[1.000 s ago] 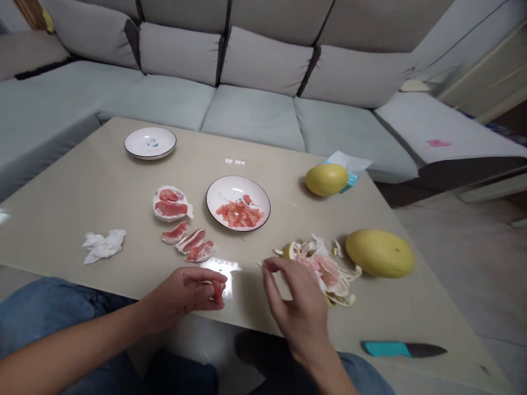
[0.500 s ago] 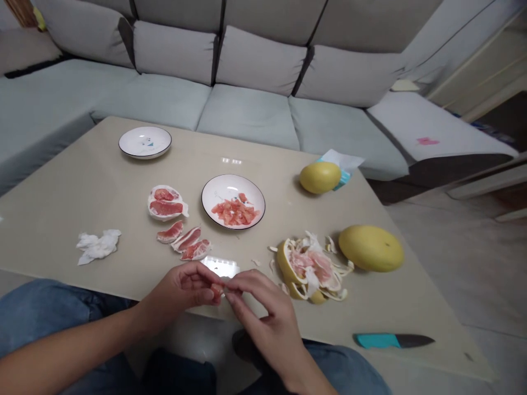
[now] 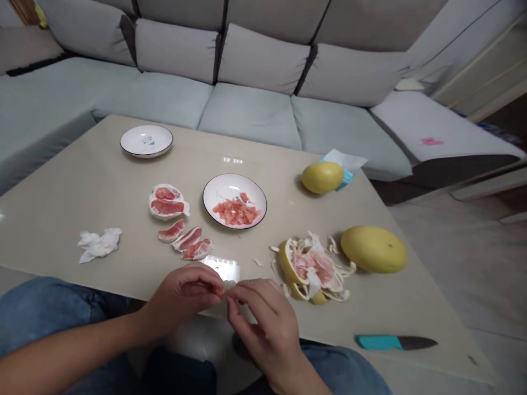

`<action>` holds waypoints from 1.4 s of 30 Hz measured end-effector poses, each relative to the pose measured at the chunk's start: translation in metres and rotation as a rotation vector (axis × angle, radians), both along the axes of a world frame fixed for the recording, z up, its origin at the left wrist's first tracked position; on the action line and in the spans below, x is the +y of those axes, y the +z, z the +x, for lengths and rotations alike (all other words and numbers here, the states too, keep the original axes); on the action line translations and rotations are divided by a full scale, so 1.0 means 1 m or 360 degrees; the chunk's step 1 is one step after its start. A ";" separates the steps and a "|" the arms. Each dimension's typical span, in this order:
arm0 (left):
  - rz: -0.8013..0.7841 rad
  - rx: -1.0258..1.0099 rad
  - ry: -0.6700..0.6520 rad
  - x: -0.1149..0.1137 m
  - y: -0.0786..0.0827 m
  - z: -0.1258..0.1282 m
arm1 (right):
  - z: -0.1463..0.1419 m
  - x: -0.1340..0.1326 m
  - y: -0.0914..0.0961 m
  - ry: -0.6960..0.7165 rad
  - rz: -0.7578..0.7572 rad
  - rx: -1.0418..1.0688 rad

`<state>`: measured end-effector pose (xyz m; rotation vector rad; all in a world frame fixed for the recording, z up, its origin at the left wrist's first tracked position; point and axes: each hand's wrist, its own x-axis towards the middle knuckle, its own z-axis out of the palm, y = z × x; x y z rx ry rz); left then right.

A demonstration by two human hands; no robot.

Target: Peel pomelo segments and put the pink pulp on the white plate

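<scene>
Across the beige tabletop (image 3: 78,181), a crumpled tissue (image 3: 99,244) lies at your far left. Your left hand (image 3: 181,293) and right hand (image 3: 263,323) meet near the edge, fingers (image 3: 242,291) pinched together on a pale pomelo scrap (image 3: 226,285). Beyond them sit a plate (image 3: 220,192) of pink pulp, curled peel (image 3: 284,263) and a whole pomelo (image 3: 374,249), with a grey sofa (image 3: 247,115) behind.

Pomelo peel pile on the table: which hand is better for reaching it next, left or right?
Probably the right hand: it is nearer the pomelo peel pile, which lies on its side. The left hand is farther away. Both pinch a small pale piece.
</scene>
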<state>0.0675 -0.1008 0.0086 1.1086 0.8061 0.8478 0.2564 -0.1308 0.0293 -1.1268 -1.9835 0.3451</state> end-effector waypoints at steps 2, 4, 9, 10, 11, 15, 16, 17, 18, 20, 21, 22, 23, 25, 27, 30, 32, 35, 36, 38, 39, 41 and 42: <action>-0.0042 -0.0025 0.0016 -0.001 0.001 0.002 | 0.000 -0.001 -0.002 -0.0022 0.0048 -0.0076; -0.0182 -0.0055 0.0010 -0.002 0.002 0.004 | -0.001 -0.002 -0.004 -0.0046 0.0104 -0.0134; -0.0615 -0.0157 -0.0015 -0.002 0.004 0.004 | -0.002 -0.003 -0.004 -0.0034 0.0162 -0.0123; -0.0635 -0.0168 -0.0018 -0.002 0.004 0.004 | -0.002 -0.003 -0.003 -0.0025 0.0132 -0.0084; -0.0641 -0.0169 -0.0018 -0.001 0.003 0.003 | -0.002 -0.003 -0.001 -0.0018 0.0081 -0.0027; -0.0532 -0.0112 0.0020 -0.001 0.000 0.002 | -0.002 0.000 0.006 -0.0043 -0.0223 0.0316; -0.0486 -0.0101 0.0026 -0.001 -0.001 0.002 | -0.002 0.001 0.007 -0.0054 -0.0297 0.0384; -0.0437 -0.0087 0.0028 -0.001 -0.001 0.001 | -0.003 0.002 0.007 -0.0055 -0.0368 0.0430; -0.0370 -0.0066 0.0033 -0.002 -0.001 0.001 | -0.003 0.002 0.007 -0.0049 -0.0434 0.0458; -0.0140 0.0029 0.0053 -0.002 0.002 0.000 | -0.003 0.003 0.004 -0.0006 -0.0566 0.0475; 0.0033 0.0110 0.0061 -0.002 0.004 -0.001 | -0.004 0.003 0.003 0.0026 -0.0630 0.0478; 0.0216 0.0210 0.0056 -0.001 0.006 -0.002 | -0.004 0.002 0.001 0.0060 -0.0693 0.0484; 0.0382 0.0312 0.0045 -0.001 0.008 -0.003 | -0.005 0.002 0.000 0.0090 -0.0754 0.0497; 0.0552 0.0464 0.0004 0.001 0.011 -0.005 | -0.005 0.001 -0.001 0.0117 -0.0865 0.0545; 0.0463 0.0461 -0.0041 0.002 0.012 -0.005 | -0.006 0.001 0.001 0.0099 -0.0937 0.0600; 0.0130 0.0231 -0.0109 0.003 0.010 -0.006 | -0.006 0.003 0.006 0.0075 -0.0959 0.0645; -0.0031 0.0108 -0.0117 0.004 0.008 -0.006 | -0.006 0.004 0.007 0.0082 -0.0935 0.0656; -0.0147 0.0038 -0.0098 0.006 0.008 -0.006 | -0.006 0.005 0.006 0.0095 -0.0924 0.0698; -0.0162 0.0023 -0.0101 0.006 0.009 -0.006 | -0.006 0.005 0.005 0.0098 -0.0925 0.0723; -0.0169 -0.0009 -0.0119 0.007 0.010 -0.006 | -0.007 0.004 0.003 0.0095 -0.0894 0.0755; -0.0174 -0.0031 -0.0127 0.007 0.010 -0.006 | -0.007 0.004 0.002 0.0092 -0.0858 0.0747; -0.0198 -0.0078 -0.0138 0.008 0.009 -0.006 | -0.007 0.003 0.001 0.0089 -0.0759 0.0683; -0.0214 -0.0097 -0.0134 0.007 0.008 -0.005 | -0.007 0.002 0.001 0.0095 -0.0706 0.0645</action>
